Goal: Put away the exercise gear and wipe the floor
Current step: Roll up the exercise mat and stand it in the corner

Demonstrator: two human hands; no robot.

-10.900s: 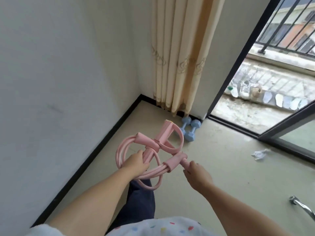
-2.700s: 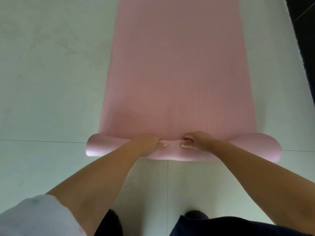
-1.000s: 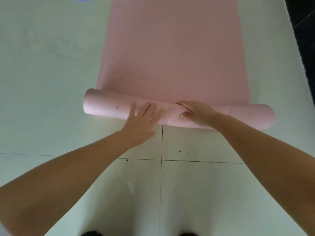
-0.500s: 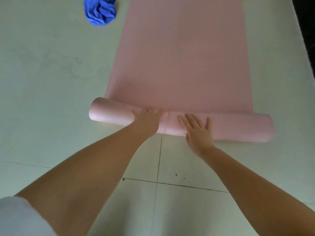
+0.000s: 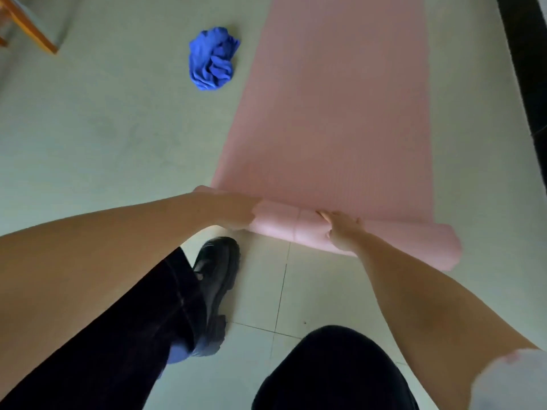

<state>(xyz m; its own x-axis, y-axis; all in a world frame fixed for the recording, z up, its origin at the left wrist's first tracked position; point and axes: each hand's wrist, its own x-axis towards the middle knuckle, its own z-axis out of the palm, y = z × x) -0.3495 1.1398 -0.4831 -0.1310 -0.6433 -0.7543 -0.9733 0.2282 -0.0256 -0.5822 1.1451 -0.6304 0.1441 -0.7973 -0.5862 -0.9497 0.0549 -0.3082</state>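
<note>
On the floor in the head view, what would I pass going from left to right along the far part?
Wooden furniture leg → crumpled blue cloth → flat pink yoga mat → dark strip along the right edge.

wooden furniture leg (image 5: 28, 26), black shoe (image 5: 216, 288)

Pale greenish floor tiles (image 5: 88, 137) fill the room, crossed by thin dark grout lines (image 5: 281, 294) and lit softly and evenly. An orange-brown wooden furniture leg (image 5: 28, 28) stands at the upper left. A dark strip (image 5: 527, 69) borders the floor's right edge.
</note>
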